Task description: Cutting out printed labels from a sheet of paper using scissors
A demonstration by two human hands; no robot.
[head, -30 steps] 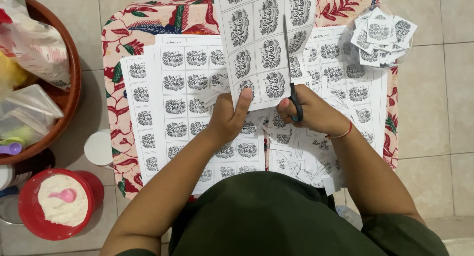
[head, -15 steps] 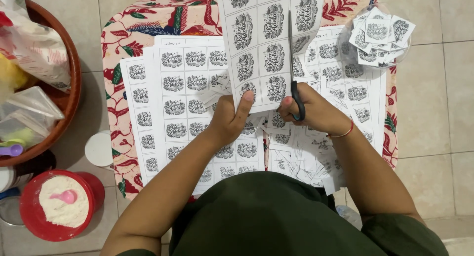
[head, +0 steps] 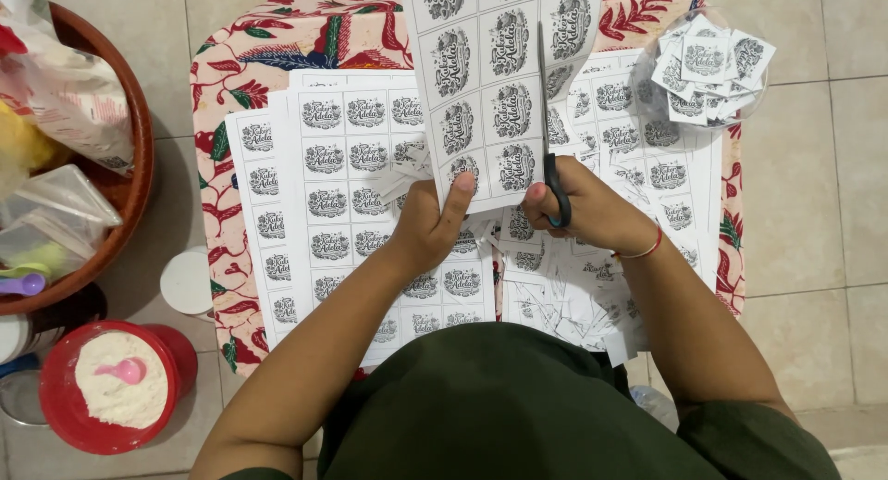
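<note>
My left hand [head: 427, 223] pinches the lower edge of a printed label sheet [head: 481, 82], held up over the floral cloth [head: 277, 36]. My right hand [head: 587, 212] grips black-handled scissors [head: 552, 166], whose blades run up into the sheet between two columns of round black-and-white labels. More uncut label sheets [head: 342, 184] lie flat on the cloth under both hands. A red band circles my right wrist.
A clear bowl of cut square labels [head: 708, 68] sits at the cloth's far right corner. Paper offcuts [head: 573, 300] lie near my lap. At left stand a brown basin with plastic bags [head: 55, 138], a white lid [head: 185, 281] and a red tub of white powder [head: 116, 383].
The scissors have moved further up the held sheet, lengthening the cut. My left hand shifted its grip slightly along the sheet's lower edge.
</note>
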